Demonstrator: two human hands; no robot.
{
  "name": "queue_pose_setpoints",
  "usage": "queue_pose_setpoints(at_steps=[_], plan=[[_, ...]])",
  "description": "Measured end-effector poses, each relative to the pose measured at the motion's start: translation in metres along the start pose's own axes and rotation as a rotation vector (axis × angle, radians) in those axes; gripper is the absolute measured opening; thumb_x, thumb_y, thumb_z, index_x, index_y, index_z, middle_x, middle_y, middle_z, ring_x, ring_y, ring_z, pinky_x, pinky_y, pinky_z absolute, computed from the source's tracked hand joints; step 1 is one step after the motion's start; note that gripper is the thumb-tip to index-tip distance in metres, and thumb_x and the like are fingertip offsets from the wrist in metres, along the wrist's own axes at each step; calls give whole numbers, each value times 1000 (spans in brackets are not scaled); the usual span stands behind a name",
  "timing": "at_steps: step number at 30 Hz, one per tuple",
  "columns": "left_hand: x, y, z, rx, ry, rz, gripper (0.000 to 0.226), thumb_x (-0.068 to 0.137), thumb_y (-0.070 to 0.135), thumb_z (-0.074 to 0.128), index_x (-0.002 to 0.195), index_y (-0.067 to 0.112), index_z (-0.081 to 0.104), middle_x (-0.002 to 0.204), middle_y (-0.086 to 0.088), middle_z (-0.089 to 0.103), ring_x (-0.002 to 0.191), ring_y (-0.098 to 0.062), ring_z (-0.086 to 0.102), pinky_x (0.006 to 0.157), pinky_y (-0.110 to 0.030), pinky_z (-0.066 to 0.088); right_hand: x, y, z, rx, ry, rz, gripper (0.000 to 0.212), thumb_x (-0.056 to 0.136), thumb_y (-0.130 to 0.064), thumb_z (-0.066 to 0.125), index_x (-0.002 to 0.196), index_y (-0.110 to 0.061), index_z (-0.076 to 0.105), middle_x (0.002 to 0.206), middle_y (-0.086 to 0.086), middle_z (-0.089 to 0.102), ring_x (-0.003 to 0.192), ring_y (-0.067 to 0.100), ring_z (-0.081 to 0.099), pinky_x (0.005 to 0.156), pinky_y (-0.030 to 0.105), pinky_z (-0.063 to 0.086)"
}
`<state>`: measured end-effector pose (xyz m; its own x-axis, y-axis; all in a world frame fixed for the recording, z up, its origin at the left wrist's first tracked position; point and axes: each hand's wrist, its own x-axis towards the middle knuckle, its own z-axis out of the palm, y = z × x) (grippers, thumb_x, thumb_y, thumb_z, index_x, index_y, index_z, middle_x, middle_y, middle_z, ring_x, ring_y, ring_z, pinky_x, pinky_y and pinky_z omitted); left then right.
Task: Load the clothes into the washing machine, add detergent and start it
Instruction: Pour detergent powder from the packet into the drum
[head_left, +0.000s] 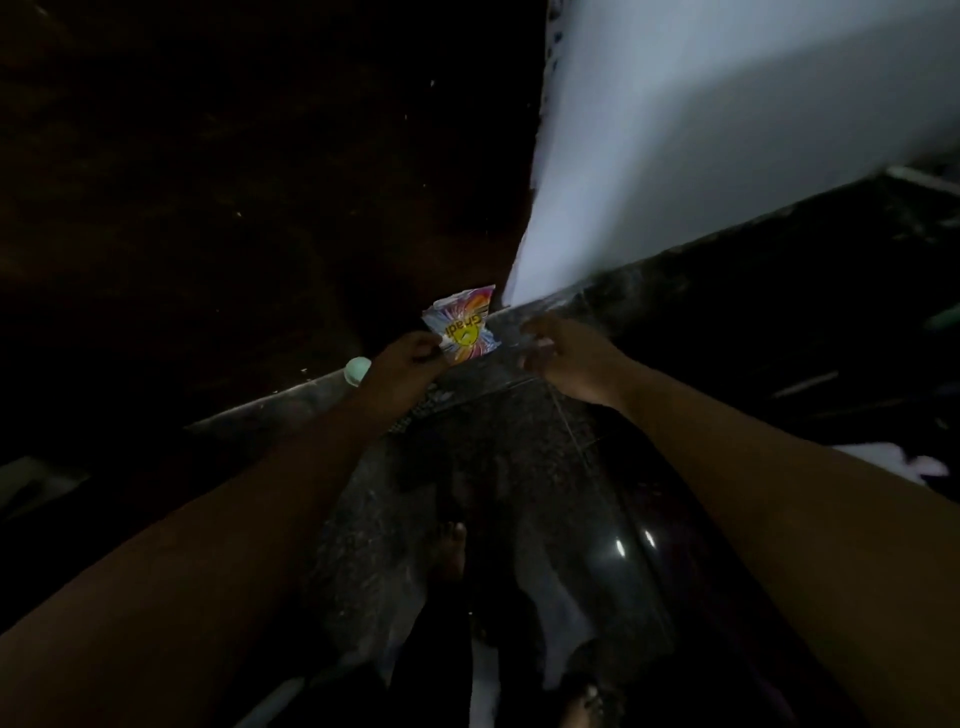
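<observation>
Two bare hands meet over a dark stone surface (270, 402) in a dimly lit room. At far left, a small pale round object (357, 370) sits at the surface's edge, just beside the left hand (410, 358). That hand's thumb and curled fingers pinch the lower left corner of a detergent sachet (461, 331). The brightly printed sachet is held tilted above the surface, its top edge toward the foot of a white wall (727, 130). Further right, near the sachet but apart from it, the right hand (561, 348) hovers with fingers loosely spread and slightly curled. Blur softens it, but it appears to hold nothing.

The sachet looks light and pliable, a thin, crinkly film that is probably slick, with loose contents that would shift when tipped. The flat sealed edges seem the surest places to hold it. A second pinch at the top corner, opposite the left hand, would likely allow a clean tear. Whether the sachet is already torn cannot be told, and neither the washing machine nor the clothes can be made out in the darkness.
</observation>
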<state>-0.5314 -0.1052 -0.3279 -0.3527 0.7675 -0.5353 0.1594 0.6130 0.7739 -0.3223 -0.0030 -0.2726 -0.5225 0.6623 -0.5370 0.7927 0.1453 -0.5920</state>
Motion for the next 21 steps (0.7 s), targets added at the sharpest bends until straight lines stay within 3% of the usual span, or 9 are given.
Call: queue_pose_setpoints(at_steps=[3,5,7,9,11,14,16,18,21], plan=[[65,-36,11,-16,-6,-56,37,93,13,68,128,8,59,115,1,61,100,-7,58,81,-18,47,63,25,27,17,-36,30,55,98,-20,64,150,-18,45,147,16,53,128,27,56,88,25,43],[102,-57,19,-46,27,-82,36,92,10,69,127,5,60,113,0,60,90,-2,57,65,-6,47,100,41,42,31,-49,46,58,97,-18,64,151,-17,42,148,15,51,125,26,58,77,20,46],[140,-77,27,-58,38,-102,34,92,9,69,124,6,61,114,-2,61,91,-1,58,58,-2,45,138,56,58,57,-56,52,60,97,-16,64,152,-16,40,151,13,48,120,22,58,65,12,42],[179,-99,34,-59,35,-105,33,93,10,68,125,7,60,116,-3,61,101,-11,61,71,-10,49,176,71,77,101,-59,59,59,97,-14,65,151,-15,41,151,12,49,113,15,56,66,15,42],[208,-115,39,-4,52,-75,38,95,14,66,131,6,58,120,-3,61,113,-17,59,89,-23,47,209,79,94,170,-33,72,54,96,-13,66,146,-12,47,144,12,55,112,12,53,81,27,50],[251,-139,45,16,108,-49,49,95,18,67,140,11,52,128,0,59,118,-15,55,90,-23,42,255,90,118,215,-4,78,58,93,-19,70,146,-15,47,144,10,55,128,22,56,101,42,51],[277,-153,48,72,146,-42,58,93,24,69,145,10,47,138,-5,56,126,-21,52,97,-25,40,280,95,131,271,-6,92,62,93,-20,70,149,-15,44,147,11,53,127,25,57,98,42,53],[304,-168,50,93,151,-45,71,86,38,73,145,8,46,145,-12,51,134,-29,48,110,-36,39,304,98,141,340,5,119,63,93,-17,70,149,-14,43,146,12,53,127,26,56,97,41,54],[332,-197,60,-4,131,-86,76,83,39,76,145,5,46,146,-16,51,135,-32,48,112,-44,40,325,97,147,397,17,149,62,93,-13,69,149,-9,42,143,14,54,129,26,54,101,41,51]])
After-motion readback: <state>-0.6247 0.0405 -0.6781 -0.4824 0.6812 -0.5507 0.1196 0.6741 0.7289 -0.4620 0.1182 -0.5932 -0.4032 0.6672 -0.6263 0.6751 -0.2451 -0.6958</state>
